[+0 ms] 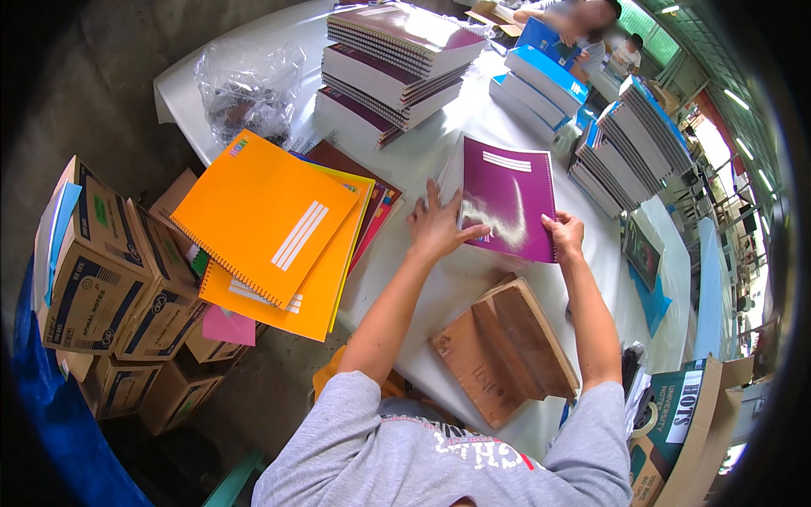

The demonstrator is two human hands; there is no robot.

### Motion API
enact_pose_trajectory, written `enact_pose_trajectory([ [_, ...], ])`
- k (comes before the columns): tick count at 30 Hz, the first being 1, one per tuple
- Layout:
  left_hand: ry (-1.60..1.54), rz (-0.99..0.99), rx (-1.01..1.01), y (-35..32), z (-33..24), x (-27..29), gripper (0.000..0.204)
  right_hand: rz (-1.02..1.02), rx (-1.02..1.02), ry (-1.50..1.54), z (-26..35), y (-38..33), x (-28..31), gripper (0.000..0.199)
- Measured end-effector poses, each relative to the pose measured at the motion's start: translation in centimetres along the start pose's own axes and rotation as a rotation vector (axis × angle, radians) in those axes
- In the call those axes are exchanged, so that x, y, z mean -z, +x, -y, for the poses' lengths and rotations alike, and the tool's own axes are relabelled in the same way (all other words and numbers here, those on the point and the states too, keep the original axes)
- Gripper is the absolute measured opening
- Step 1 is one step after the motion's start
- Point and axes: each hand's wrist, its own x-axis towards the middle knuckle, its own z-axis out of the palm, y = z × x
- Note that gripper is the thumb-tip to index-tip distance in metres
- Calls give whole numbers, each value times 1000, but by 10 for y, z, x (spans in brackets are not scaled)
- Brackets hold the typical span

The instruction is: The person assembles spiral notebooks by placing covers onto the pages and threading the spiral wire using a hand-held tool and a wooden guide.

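Note:
A stack of purple spiral notebooks (511, 198) lies on the white table in front of me, its wire binding along the right side. My left hand (438, 224) rests at the stack's left edge, fingers spread, the thumb on the purple cover. On the opposite side, my right hand (564, 235) pinches the bound edge near the lower right corner. Nearer to me sits a worn brown cardboard piece (503, 346), tilted on the tabletop. Orange spiral notebooks (270, 211) lie fanned to the left, over yellow and dark red ones.
Tall purple notebook stacks (397, 63) and a crumpled clear plastic bag (249, 89) stand at the back. Blue-covered stacks (541, 89) are at the far right, with people beyond. Cardboard boxes (101, 262) pile up on the left; an open carton (693, 422) is at lower right.

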Motion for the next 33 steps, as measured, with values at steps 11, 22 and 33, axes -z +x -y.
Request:
enact_pose_trajectory([
  [11,-85,27,29,5,-2,2,96,-126,200,-256,14,-18,-13,32],
  [22,36,-22,-31,-3,0,-6,101,-110,8,113,22,12,29,30],
  [33,152,24,-19,14,-45,5,105,-124,540,552,172,-96,180,28],
])
